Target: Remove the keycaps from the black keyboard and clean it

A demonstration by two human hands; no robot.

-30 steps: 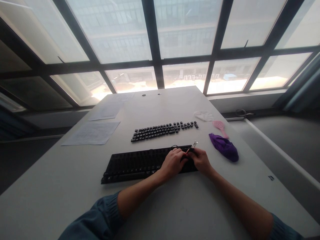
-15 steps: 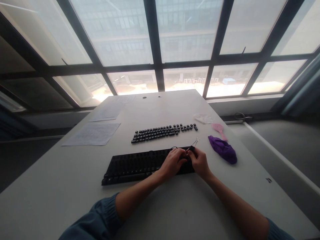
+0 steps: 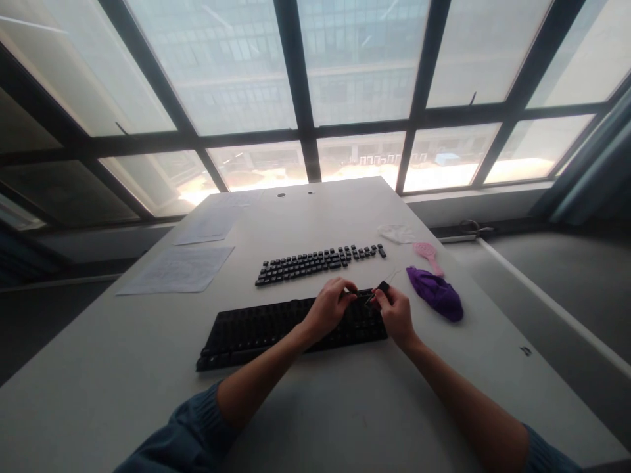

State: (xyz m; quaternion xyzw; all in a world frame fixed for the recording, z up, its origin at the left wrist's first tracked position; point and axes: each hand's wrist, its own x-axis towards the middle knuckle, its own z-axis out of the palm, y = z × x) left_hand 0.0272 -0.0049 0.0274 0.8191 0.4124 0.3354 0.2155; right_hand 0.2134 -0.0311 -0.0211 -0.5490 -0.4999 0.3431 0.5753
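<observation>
A black keyboard (image 3: 266, 332) lies on the white table, its top bare of keycaps over much of the left part. My right hand (image 3: 394, 312) grips a keycap puller (image 3: 383, 287) with a black body and thin wire loops at both ends, held over the keyboard's right end. To its left, my left hand (image 3: 331, 305) is pinched closed above the keyboard, on a small dark piece that looks like a keycap, mostly hidden by the fingers. Beyond the keyboard, loose black keycaps (image 3: 315, 261) stand in slanting rows.
At the right are a purple cloth pouch (image 3: 436, 293), a pink brush (image 3: 428, 255) and a clear plastic bag (image 3: 396, 233). Printed paper sheets (image 3: 177, 269) lie at the left. The table (image 3: 296, 420) reaches to the large windows.
My hands were together around the puller and have come apart, the left one moving left. More of the puller shows now. The view has shifted slightly.
</observation>
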